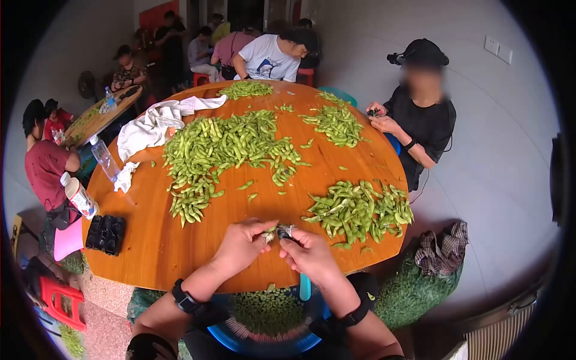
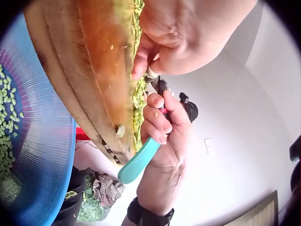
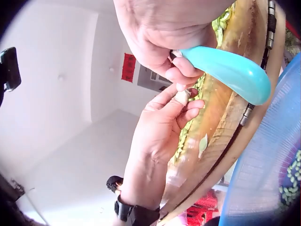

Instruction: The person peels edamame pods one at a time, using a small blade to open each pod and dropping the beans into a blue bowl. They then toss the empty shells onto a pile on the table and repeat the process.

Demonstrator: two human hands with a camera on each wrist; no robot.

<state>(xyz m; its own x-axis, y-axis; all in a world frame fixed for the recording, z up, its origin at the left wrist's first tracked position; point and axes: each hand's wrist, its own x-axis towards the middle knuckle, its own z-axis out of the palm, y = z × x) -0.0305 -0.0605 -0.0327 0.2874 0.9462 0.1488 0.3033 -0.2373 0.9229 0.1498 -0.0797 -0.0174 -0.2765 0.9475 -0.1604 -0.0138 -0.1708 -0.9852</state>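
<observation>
Both hands meet above the table's near edge. My left hand (image 1: 240, 245) pinches a small green soybean pod (image 1: 272, 228), mostly hidden by the fingertips; something whitish is wrapped about a digit there. My right hand (image 1: 311, 255) grips a tool with a turquoise handle (image 3: 230, 70), which sticks out below the palm. Dark material shows at the right fingertips, close to the left ones, and the tool's working end is hidden. Beneath the hands, a blue mesh basket (image 2: 51, 117) holds shelled green beans (image 1: 270, 312). A heap of pods (image 1: 360, 210) lies right of the hands.
More pods (image 1: 222, 144) are piled across the round wooden table (image 1: 150, 240). A white cloth (image 1: 150, 126), bottles (image 1: 81, 197) and a black tray (image 1: 105, 234) stand left. A person in black (image 1: 423, 114) sits at the right. A filled green sack (image 1: 420, 288) stands on the floor.
</observation>
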